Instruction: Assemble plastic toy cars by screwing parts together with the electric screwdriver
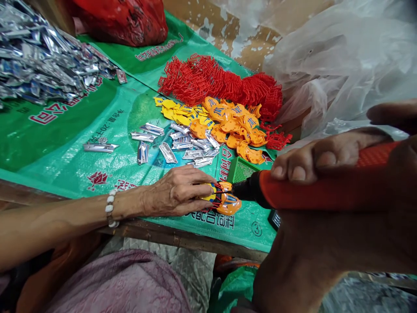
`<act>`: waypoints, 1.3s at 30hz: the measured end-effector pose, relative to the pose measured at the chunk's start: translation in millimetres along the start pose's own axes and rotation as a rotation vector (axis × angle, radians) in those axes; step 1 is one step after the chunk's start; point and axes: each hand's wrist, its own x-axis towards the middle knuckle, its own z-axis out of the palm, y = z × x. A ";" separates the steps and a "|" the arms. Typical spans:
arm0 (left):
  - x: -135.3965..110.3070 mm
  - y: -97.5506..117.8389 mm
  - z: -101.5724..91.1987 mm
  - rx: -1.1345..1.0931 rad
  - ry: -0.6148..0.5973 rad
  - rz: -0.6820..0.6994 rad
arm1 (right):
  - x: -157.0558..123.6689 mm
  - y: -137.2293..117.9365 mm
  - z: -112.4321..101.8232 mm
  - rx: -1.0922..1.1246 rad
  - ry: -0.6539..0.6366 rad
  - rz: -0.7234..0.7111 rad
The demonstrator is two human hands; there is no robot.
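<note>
A small toy car body (228,203) in orange, yellow and red lies at the table's front part. My left hand (179,191), with a white bead bracelet at the wrist, grips its yellow end and presses it on the green sheet. My right hand (302,163) is wrapped round a red electric screwdriver (312,189) with a black nose. The tool points left and its tip meets the orange part of the car. Just behind the car stands a small green basket (243,169), partly covered by the tool.
Silver strips (189,145), yellow pieces (179,112), orange shells (234,119) and red frames (211,80) lie heaped behind my hands. A large silver pile (48,56) fills the back left, near a red bag (130,21). Clear plastic sheeting (339,48) hangs at right.
</note>
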 end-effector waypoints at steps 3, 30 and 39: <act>0.4 -0.1 0.6 -0.001 0.004 0.008 | 0.1 0.1 0.5 -0.006 0.000 0.001; -2.1 3.4 1.6 -0.160 -0.006 -0.141 | 5.0 8.5 -3.2 0.040 -0.042 -0.163; -2.5 1.4 3.1 -0.183 -0.004 -0.145 | 5.8 6.1 -7.8 0.002 -0.148 -0.042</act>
